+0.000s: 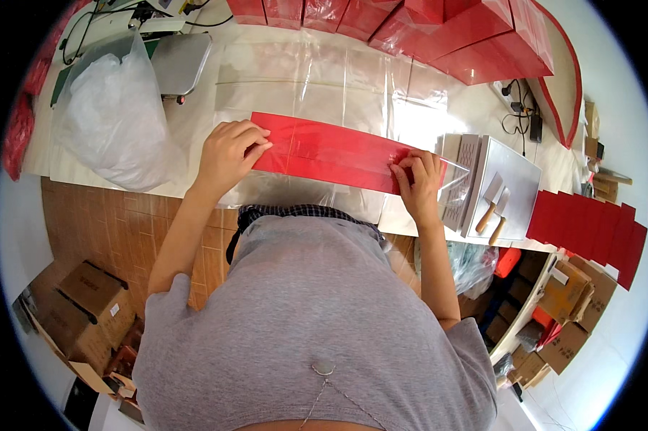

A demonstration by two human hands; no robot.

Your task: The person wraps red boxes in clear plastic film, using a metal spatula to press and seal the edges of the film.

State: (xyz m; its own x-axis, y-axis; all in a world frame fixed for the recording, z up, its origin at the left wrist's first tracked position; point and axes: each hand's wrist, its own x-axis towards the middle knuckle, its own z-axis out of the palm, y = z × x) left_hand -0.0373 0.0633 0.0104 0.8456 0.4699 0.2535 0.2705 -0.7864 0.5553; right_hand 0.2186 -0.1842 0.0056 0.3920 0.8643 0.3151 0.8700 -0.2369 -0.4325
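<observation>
A long red box [329, 153] lies at a slant across the table in front of me, with clear plastic film over it. At its left end, my left hand [232, 153] pinches the edge between thumb and fingers. My right hand [420, 180] grips the near right end, its fingers bent over the top face. Past that hand, loose clear film [456, 171] sticks out toward a metal-cased appliance. Whether the fingers hold the box itself or only its film is hard to tell.
Film-wrapped red boxes [475, 46] stand along the back. At left are a bag of white material [113, 118] and a scale with a metal plate [181, 62]. Two wooden-handled blades [493, 207] lie on the metal-cased appliance [512, 161]; red panels [582, 226] fan out beyond.
</observation>
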